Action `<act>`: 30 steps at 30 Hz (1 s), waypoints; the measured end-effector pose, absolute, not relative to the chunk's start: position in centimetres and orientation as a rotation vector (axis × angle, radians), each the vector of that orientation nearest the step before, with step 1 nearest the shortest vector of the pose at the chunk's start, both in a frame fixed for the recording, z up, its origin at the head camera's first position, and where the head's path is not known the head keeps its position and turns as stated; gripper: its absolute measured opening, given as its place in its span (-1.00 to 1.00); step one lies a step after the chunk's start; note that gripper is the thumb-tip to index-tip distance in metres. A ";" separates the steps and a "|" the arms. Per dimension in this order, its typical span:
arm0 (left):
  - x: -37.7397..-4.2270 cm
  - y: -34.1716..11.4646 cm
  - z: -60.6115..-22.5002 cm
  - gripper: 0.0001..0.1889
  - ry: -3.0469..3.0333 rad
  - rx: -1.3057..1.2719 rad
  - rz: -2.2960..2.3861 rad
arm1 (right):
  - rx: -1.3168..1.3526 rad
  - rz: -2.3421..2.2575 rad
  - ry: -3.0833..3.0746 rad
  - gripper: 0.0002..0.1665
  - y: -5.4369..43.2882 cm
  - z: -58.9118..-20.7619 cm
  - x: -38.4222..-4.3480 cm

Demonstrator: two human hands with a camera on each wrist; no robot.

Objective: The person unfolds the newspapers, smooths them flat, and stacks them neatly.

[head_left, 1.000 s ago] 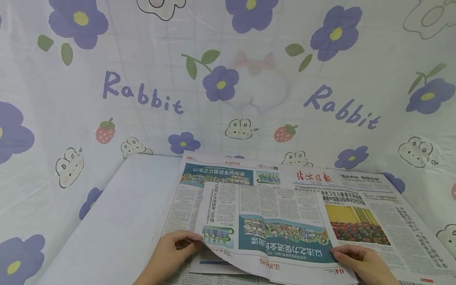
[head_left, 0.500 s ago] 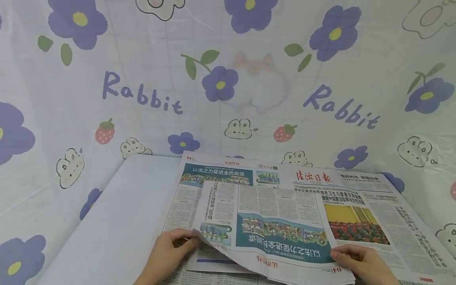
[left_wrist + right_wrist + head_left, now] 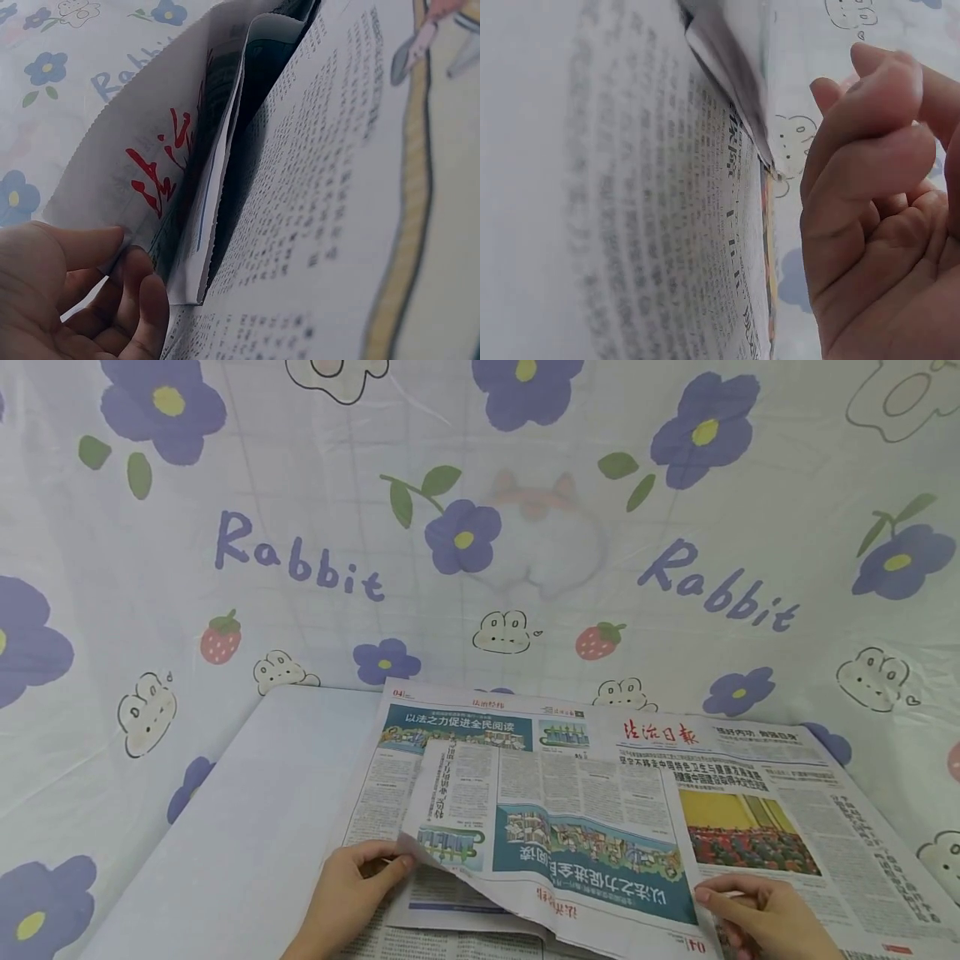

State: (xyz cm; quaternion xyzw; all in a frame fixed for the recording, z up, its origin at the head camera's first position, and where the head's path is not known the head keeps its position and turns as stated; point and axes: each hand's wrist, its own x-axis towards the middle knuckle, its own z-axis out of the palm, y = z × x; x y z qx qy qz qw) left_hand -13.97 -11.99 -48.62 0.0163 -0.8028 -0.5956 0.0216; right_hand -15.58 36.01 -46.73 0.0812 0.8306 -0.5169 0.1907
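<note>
A folded newspaper sheet (image 3: 585,793), printed upside down to me, lies over a larger spread newspaper (image 3: 750,752). My left hand (image 3: 356,893) pinches its near left corner between thumb and fingers, and that corner is lifted and curls up. In the left wrist view, the left hand (image 3: 97,292) grips the raised paper, with red characters on its face and more layers below. My right hand (image 3: 765,914) is beside the sheet's right edge. The right wrist view shows the right hand (image 3: 877,195) with loosely curled fingers and no paper between them.
A white tabletop (image 3: 255,785) shows left of the newspapers. Behind it hangs a white cloth (image 3: 300,635) printed with purple flowers, strawberries and rabbits. The larger newspaper reaches to the right side of the table.
The sheet's lifted left corner has moved left and slightly up with my left hand. Its near right corner has slid left past my right hand, which has hardly moved.
</note>
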 end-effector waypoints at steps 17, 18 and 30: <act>-13.9 -12.0 -48.2 -0.77 -2.445 0.077 -1.904 | 0.108 -1.410 2.354 -0.32 35.9 -46.7 -16.0; -13.8 -12.0 -48.1 -0.77 -2.433 0.077 -1.916 | 0.102 -1.399 2.359 -0.30 35.9 -46.6 -16.0; -13.7 -11.9 -47.8 -0.78 -2.313 0.133 -2.003 | -0.209 -1.628 2.001 -0.52 37.8 -47.0 -16.1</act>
